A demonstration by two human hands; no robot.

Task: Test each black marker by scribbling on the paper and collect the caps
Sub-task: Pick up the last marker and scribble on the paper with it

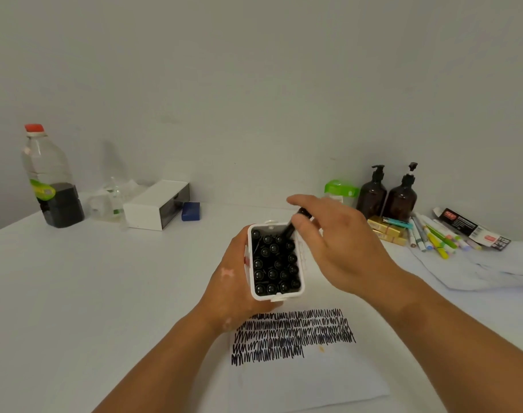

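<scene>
My left hand [235, 281] grips a white box [299, 289] from its left side and holds it above the table, its open top facing me. Several black markers [272, 263] stand packed inside, round ends up. My right hand [334, 245] pinches one black marker [296, 223] at the box's far right corner, slanted, with its lower end inside the box. Below the box lies a white sheet of paper [307, 380] with several rows of black scribbles [293, 335]. I see no loose caps.
At the back left stand a clear bottle [50, 180] with dark liquid, a white carton [156, 204] and a blue block [191, 211]. Back right: a green-lidded container [340, 189], two brown pump bottles [386, 195], gold boxes [386, 231], coloured pens [435, 236], crumpled paper [492, 266].
</scene>
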